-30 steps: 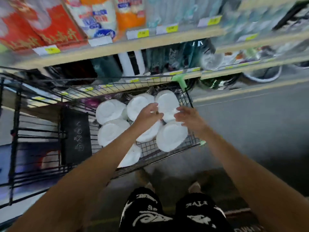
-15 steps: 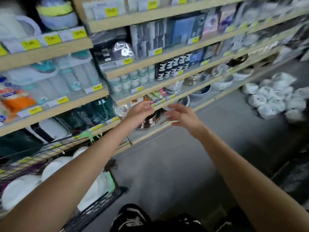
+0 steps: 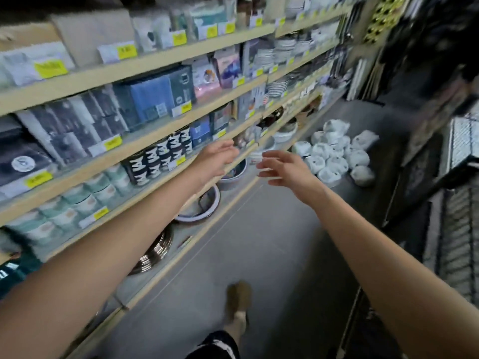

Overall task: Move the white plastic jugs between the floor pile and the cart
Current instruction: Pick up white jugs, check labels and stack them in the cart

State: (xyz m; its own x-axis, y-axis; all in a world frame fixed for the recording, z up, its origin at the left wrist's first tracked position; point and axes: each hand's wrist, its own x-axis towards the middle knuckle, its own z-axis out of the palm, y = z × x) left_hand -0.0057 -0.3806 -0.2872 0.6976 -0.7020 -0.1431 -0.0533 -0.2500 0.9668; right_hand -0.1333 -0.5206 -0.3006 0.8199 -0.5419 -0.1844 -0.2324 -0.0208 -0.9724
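Nearer than 0.5 s ago, about 12 white jugs [image 3: 334, 161] lie piled on the floor [image 3: 259, 242] beyond the right hand [image 3: 285, 169] and left hand [image 3: 217, 159], both empty, fingers loosely spread.

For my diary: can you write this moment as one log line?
left grip: open, empty | right grip: open, empty | white plastic jugs: piled on floor ahead, untouched

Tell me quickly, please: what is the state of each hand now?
Left hand: open, holding nothing.
Right hand: open, holding nothing.
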